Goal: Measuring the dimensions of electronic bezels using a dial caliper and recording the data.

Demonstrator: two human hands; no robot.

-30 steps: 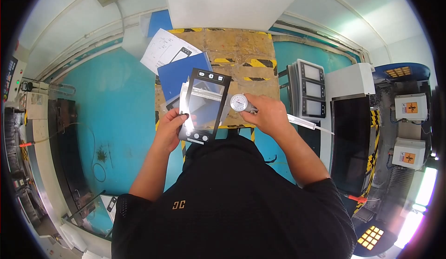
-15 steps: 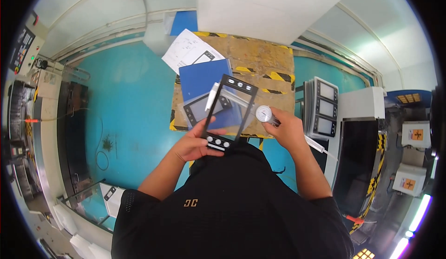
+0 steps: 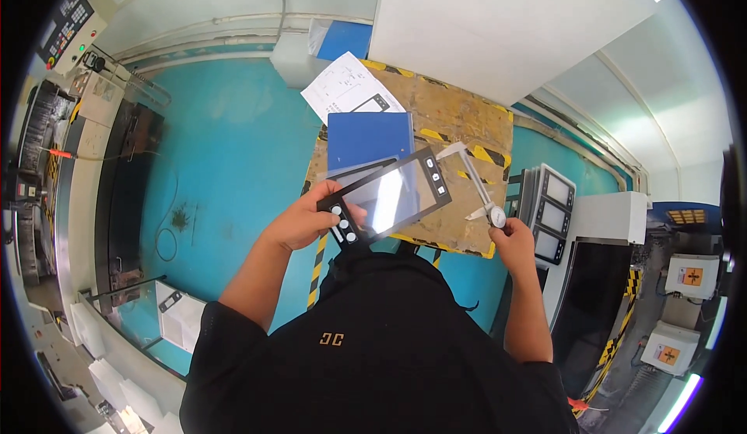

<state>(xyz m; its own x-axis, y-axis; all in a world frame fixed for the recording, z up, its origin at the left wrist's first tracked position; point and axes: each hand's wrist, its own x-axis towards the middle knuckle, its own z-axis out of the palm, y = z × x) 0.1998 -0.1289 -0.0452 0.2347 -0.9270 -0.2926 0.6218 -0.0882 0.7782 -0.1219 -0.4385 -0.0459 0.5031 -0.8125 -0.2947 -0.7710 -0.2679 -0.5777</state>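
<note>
My left hand [image 3: 307,217] grips the lower left end of a clear glass panel [image 3: 416,193] with a black border and white cut-out shapes at both ends. The panel is tilted and catches a bright reflection. In my right hand [image 3: 513,241] is a dial caliper [image 3: 478,181], held by its dial end, its beam pointing up and away. The caliper's jaws are opened wide and reach near the panel's far right corner; whether they touch it I cannot tell. Beneath the panel, a second black-bordered panel [image 3: 366,173] lies partly hidden on a blue folder [image 3: 367,134].
The worn wooden table [image 3: 467,111] has black-and-yellow tape along its edges. A printed drawing sheet [image 3: 346,87] lies past the folder. Several framed panels [image 3: 554,214] stand stacked at the right. A machine control panel [image 3: 70,23] is at the far left.
The glass panel has turned from nearly upright to slanting rightward. My right hand has moved right and down with the caliper, whose jaws have come away from across the panel and spread apart.
</note>
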